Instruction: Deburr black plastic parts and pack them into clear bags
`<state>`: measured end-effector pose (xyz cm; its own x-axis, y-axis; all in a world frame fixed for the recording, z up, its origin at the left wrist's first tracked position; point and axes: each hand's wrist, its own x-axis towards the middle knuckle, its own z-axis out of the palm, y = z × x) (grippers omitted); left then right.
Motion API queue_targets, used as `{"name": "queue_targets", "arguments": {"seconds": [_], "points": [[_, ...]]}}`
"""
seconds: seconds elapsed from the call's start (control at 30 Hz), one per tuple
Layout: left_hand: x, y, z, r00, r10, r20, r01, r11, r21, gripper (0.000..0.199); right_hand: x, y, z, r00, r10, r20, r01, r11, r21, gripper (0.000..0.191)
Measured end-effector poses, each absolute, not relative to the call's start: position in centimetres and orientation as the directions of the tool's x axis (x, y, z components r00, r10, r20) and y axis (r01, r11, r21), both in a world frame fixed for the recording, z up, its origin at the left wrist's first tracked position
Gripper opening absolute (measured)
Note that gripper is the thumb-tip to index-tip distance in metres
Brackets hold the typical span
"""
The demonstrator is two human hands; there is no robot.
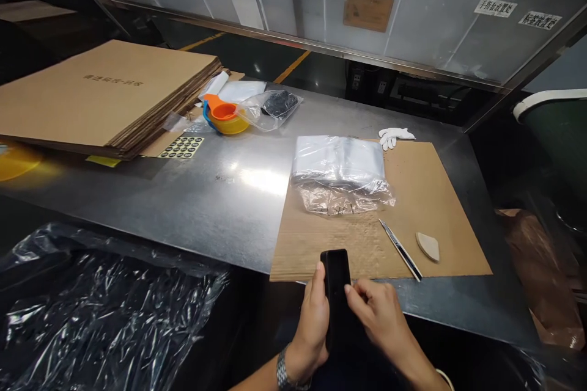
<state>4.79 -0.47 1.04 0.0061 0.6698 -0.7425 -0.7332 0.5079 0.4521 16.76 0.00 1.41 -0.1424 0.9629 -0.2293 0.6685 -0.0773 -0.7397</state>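
Note:
My left hand is wrapped around a long black rectangular part with a rounded end and a raised rim, held upright at the table's front edge. My right hand is closed, its fingers curled. Its thumb and fingertips meet the part's right edge, and whatever they pinch, if anything, is hidden. Beyond the hands, a slim craft knife lies on a cardboard sheet. Beside the knife is a beige wedge-shaped pad. A stack of clear plastic bags rests on the same sheet.
Flattened cardboard boxes are stacked on the metal table at left. Near them are a sticker sheet, orange and yellow tape dispensers and a bagged black item. A white glove lies behind; black plastic sheeting fills the lower left.

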Motion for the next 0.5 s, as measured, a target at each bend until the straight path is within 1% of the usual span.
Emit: {"name": "queue_targets", "arguments": {"seconds": [0.07,0.13,0.23,0.3,0.37,0.5], "points": [[4.9,-0.5,1.3,0.027,0.658,-0.753,-0.714,0.54,0.446,0.032,17.1,1.2,1.5,-0.091,0.973,-0.211,0.672,-0.097,-0.734,0.037],[5.0,-0.5,1.6,0.092,0.619,-0.78,-0.66,0.625,0.418,0.035,17.5,2.4,1.6,-0.06,0.978,-0.197,0.662,-0.109,-0.741,0.035],[5.0,-0.2,1.8,0.181,0.548,-0.817,-0.588,0.726,0.357,0.046,17.7,3.8,1.6,-0.083,0.977,-0.199,0.61,-0.107,-0.785,0.03],[4.8,-0.1,1.9,0.206,0.551,-0.808,-0.585,0.732,0.35,0.049,17.7,4.2,1.4,-0.121,0.971,-0.207,0.553,-0.108,-0.826,0.028],[4.6,0.0,1.9,0.217,0.572,-0.791,-0.588,0.724,0.362,0.049,17.8,4.2,1.1,-0.142,0.966,-0.218,0.488,-0.124,-0.864,0.03],[4.2,0.1,1.9,0.2,0.583,-0.787,-0.577,0.72,0.387,0.05,18.0,3.4,0.7,-0.143,0.958,-0.25,0.391,-0.177,-0.903,0.03]]}}
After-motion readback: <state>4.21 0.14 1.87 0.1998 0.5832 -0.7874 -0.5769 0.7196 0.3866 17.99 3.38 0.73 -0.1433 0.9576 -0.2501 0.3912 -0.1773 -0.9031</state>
